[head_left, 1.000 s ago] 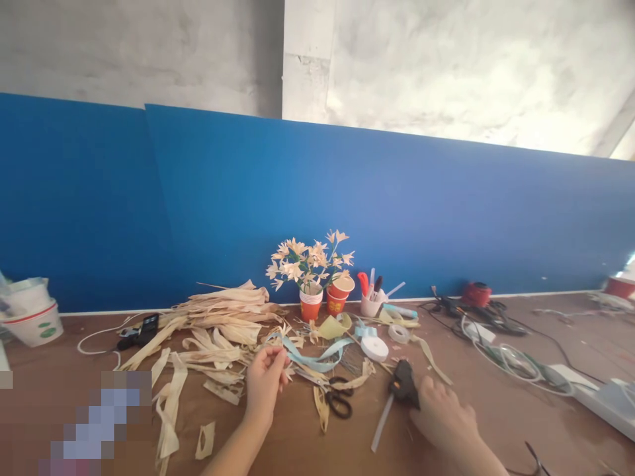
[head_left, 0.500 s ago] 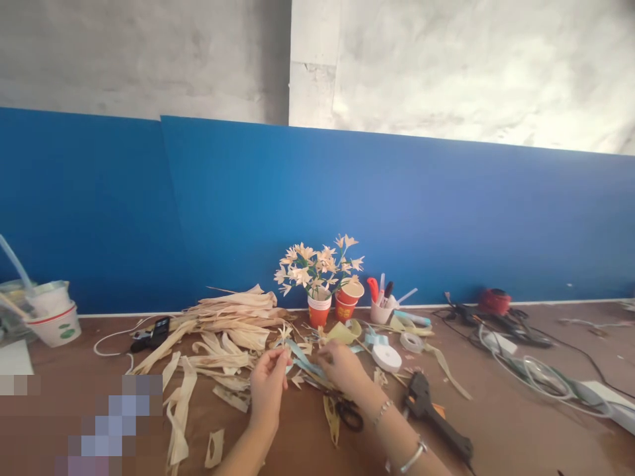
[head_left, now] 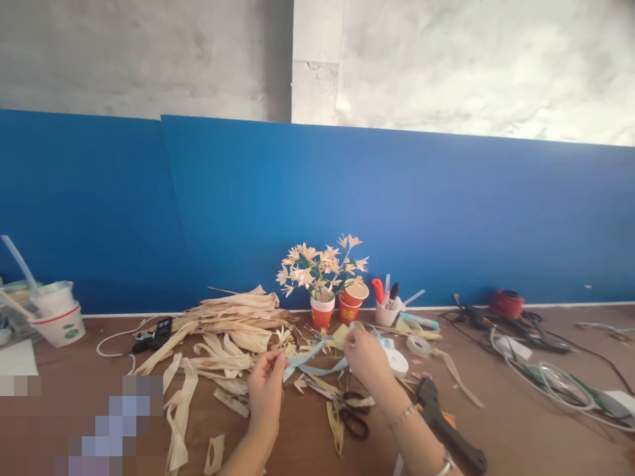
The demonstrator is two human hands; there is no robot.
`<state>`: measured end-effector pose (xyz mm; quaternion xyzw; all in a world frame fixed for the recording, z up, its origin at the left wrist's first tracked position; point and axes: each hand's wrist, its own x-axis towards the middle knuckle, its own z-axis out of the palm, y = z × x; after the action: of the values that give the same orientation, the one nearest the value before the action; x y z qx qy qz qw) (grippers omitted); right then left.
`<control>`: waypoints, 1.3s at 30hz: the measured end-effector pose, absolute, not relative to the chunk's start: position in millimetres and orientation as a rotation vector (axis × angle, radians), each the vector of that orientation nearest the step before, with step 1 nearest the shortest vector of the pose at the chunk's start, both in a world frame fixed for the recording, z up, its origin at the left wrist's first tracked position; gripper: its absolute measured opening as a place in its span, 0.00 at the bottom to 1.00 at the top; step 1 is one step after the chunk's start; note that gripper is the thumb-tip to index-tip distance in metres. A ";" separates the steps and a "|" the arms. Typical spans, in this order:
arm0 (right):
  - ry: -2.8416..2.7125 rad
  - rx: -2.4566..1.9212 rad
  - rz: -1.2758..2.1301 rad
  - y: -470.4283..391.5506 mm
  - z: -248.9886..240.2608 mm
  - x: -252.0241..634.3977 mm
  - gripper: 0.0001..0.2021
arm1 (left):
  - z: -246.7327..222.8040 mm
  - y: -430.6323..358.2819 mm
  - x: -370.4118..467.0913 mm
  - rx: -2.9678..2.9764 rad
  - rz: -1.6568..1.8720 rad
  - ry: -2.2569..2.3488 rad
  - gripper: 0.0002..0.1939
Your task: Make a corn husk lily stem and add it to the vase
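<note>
My left hand (head_left: 266, 383) is closed in a pinch on a small cream husk flower (head_left: 282, 335), whose petals stand above the fingertips. A pale blue ribbon (head_left: 310, 352) runs from these fingertips rightward to my right hand (head_left: 367, 360), which is pinched closed near its far end; its exact grip is partly hidden. Below the ribbon, black-handled scissors (head_left: 355, 424) lie on the table among husk scraps. A white ribbon roll (head_left: 397, 362) sits just beyond my right hand, partly covered by it.
Dried husks (head_left: 238, 314) are heaped to the left. Husk flowers (head_left: 322, 261) stand in a red paper cup (head_left: 322, 315) at the back. A glue gun (head_left: 446, 423) lies right of my forearm. Cables (head_left: 560, 383) sprawl at far right, and white cups (head_left: 59, 325) stand at far left.
My right hand has moved right and slightly up, away from my left hand, and the blue ribbon now stretches between them. More of the scissors shows. My left hand stays nearly in place.
</note>
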<state>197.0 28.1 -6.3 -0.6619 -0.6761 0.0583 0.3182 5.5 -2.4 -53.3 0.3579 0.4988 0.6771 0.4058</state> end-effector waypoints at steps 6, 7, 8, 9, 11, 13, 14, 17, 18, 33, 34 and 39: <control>-2.089 -1.355 0.134 15.0 -17.5 154.7 0.10 | -55.5 -1.0 2.4 0.941 1.760 1.269 0.15; -2.192 -1.275 0.202 12.9 -21.1 146.7 0.11 | -56.0 -0.6 1.8 0.938 1.771 1.271 0.15; -2.270 -1.225 0.245 11.4 -24.3 139.8 0.12 | -56.5 -0.2 1.3 0.933 1.782 1.271 0.15; -2.324 -1.220 0.260 10.6 -27.0 134.1 0.12 | -57.0 0.3 0.8 0.925 1.793 1.269 0.15; -2.365 -1.317 0.234 11.9 -30.1 126.1 0.13 | -57.8 1.1 0.3 0.908 1.805 1.267 0.15; -2.356 -1.434 0.198 16.2 -31.0 121.0 0.13 | -57.9 1.7 0.2 0.895 1.812 1.266 0.16; -2.353 -1.461 0.192 18.9 -31.2 119.0 0.13 | -57.7 1.9 0.3 0.891 1.813 1.264 0.16; -2.377 -1.433 0.218 25.6 -32.7 114.9 0.13 | -56.5 2.1 0.6 0.883 1.812 1.260 0.17; -2.378 -1.423 0.227 26.8 -33.5 114.4 0.14 | -56.2 2.1 0.5 0.884 1.810 1.262 0.17; -2.196 -1.332 0.282 35.8 -25.6 123.9 0.20 | -56.3 1.8 -1.2 0.813 1.891 1.276 0.16; -2.208 -1.294 0.301 36.7 -25.3 119.1 0.20 | -55.5 1.3 -1.1 0.817 1.889 1.272 0.16; -2.126 -1.275 0.419 40.9 -20.1 108.7 0.08 | -55.1 2.0 -3.1 0.850 1.886 1.264 0.17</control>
<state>108.7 40.9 -20.1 -0.4824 -0.8044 0.1587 0.3084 -3.1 2.0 -55.1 0.3284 0.4882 0.7284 0.3510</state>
